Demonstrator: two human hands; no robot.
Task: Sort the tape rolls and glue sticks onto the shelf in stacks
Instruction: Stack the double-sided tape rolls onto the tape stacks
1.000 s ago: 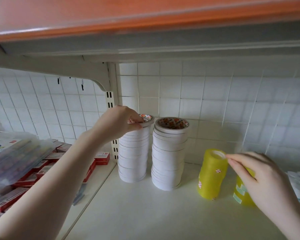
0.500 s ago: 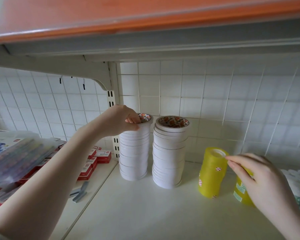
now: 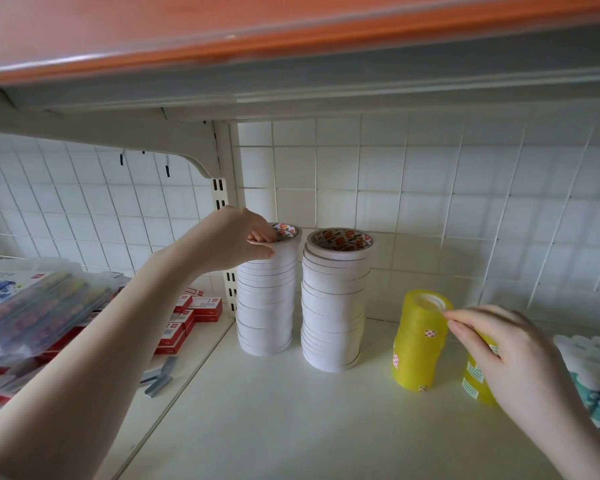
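Little changed over last second: left hand (image 3: pixel 234 239) stayed pinching top roll of left white tape stack (image 3: pixel 266 296) on shelf (image 3: pixel 291 417). Right hand (image 3: pixel 499 344) kept fingers curled round near yellow tape stack (image 3: pixel 478 375), fingertips at the other's (image 3: pixel 420 341) rim. Judged: straightening, stacking unfinished.

The left hand (image 3: pixel 232 237) now hooks its fingertips deeper inside the top roll of the left white tape stack (image 3: pixel 267 292).

Left hand (image 3: pixel 236 237) reaches forward with fingers curled and pinching; right hand (image 3: pixel 510 351) extends loosely curled fingers.
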